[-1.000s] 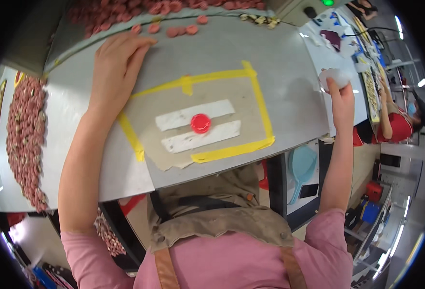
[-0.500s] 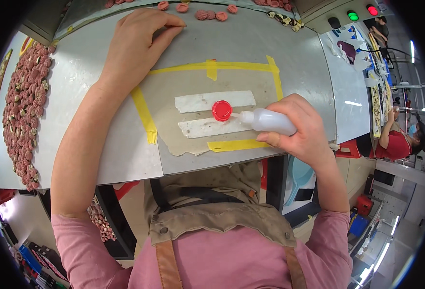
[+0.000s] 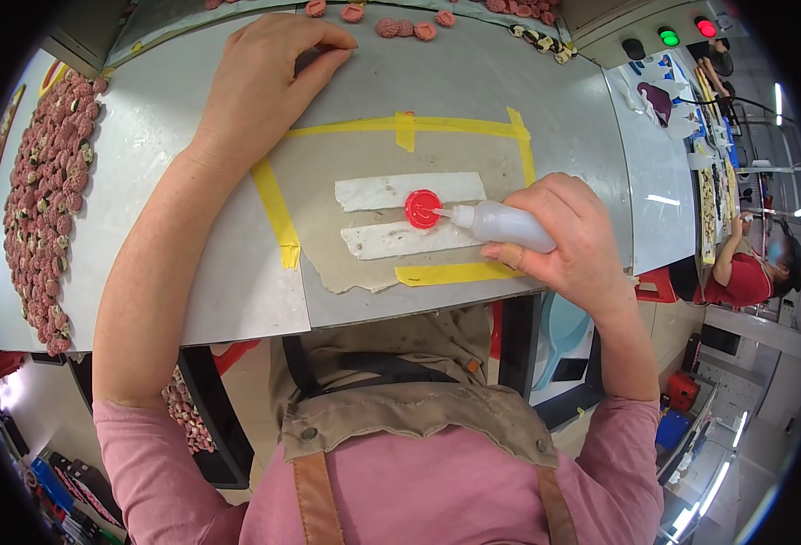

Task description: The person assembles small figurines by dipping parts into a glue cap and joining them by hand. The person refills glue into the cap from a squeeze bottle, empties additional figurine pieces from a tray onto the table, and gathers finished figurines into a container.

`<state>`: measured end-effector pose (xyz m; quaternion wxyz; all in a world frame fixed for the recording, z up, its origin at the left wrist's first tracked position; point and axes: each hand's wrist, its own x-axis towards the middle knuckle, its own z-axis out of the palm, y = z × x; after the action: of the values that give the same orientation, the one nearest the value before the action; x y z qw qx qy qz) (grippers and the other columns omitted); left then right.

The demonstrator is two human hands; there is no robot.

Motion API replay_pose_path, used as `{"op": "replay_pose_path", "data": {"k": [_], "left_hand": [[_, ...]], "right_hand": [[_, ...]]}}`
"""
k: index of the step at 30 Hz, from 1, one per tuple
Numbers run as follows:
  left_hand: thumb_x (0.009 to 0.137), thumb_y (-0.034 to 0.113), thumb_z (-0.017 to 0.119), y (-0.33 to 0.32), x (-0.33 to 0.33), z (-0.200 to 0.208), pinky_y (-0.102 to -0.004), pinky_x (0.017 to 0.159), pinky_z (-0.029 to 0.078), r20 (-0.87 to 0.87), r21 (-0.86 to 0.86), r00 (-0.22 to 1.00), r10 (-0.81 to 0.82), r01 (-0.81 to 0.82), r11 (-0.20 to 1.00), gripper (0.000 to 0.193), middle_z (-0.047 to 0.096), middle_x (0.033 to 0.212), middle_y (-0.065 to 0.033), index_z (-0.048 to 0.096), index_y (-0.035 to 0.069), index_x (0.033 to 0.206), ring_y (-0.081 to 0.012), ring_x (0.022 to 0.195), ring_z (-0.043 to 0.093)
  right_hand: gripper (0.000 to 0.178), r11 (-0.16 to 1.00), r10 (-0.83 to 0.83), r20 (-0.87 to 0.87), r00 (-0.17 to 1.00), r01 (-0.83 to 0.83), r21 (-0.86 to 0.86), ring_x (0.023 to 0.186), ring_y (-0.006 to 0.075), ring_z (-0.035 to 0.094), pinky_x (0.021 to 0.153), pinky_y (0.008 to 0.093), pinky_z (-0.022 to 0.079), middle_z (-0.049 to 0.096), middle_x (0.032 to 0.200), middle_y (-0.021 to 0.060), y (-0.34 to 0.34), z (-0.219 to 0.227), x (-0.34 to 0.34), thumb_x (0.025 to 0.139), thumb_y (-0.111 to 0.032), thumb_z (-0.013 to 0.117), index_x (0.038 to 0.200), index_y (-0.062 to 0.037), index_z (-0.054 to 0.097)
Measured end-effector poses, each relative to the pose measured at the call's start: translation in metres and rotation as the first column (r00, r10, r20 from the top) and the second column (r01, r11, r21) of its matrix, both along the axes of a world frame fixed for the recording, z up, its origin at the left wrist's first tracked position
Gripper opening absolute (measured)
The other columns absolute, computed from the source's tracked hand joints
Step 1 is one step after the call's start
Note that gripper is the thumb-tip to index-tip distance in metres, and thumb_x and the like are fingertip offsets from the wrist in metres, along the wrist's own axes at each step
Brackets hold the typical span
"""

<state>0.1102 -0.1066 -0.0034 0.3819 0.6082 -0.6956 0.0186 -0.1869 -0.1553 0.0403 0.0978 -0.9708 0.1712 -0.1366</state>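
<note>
My right hand (image 3: 575, 238) is wrapped round a translucent white squeeze bottle (image 3: 509, 225), tilted so that its thin nozzle points left. The nozzle tip is over a round red cap (image 3: 423, 210), whose top shows a shiny squiggle. Two white strips (image 3: 408, 191) lie one above and one below the cap, and it overlaps both their edges. At the far side of the table, my left hand (image 3: 269, 77) rests with thumb and forefinger nearly together; whether anything is between them I cannot make out.
Yellow tape (image 3: 323, 130) borders a beige sheet (image 3: 310, 209) on the grey table (image 3: 564, 100). Many pink shell-like pieces (image 3: 51, 200) lie piled at left; several pink pieces (image 3: 405, 29) sit at the back. A box with indicator lights (image 3: 668, 37) stands back right. A co-worker (image 3: 747, 272) is at right.
The bottle's nozzle has come from the cap's right edge to over its top, where a squiggle now shows. The left hand has stayed in place; the whole view has shifted slightly.
</note>
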Motion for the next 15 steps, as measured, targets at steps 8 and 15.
{"op": "replay_pose_path", "data": {"k": [8,15], "left_hand": [[0.082,0.010,0.063,-0.007,-0.006,0.004,-0.0378,0.077,0.045,-0.045,-0.028,0.999,-0.005,0.004,1.000,0.011,0.065,0.086,-0.0117,0.066,0.003,0.090,-0.0304,0.085,0.059],[0.082,0.006,0.062,-0.010,-0.020,0.006,-0.0353,0.079,0.045,-0.071,-0.053,0.997,0.019,-0.022,0.998,0.012,0.064,0.091,-0.0127,0.065,0.001,0.093,-0.0289,0.087,0.059]], "right_hand": [[0.041,0.974,-0.096,0.044,0.994,0.085,0.212,0.075,0.0274,0.058,0.067,0.0357,0.046,0.058,0.083,0.0111,-0.002,0.001,-0.019,0.064,-0.027,0.082,0.091,-0.0036,0.061],[0.040,0.692,-0.486,0.169,0.857,0.260,0.674,0.093,0.0171,0.059,0.083,0.0306,0.047,0.062,0.103,0.0075,-0.029,-0.004,-0.062,0.081,-0.020,0.073,0.111,-0.0042,0.053]]}}
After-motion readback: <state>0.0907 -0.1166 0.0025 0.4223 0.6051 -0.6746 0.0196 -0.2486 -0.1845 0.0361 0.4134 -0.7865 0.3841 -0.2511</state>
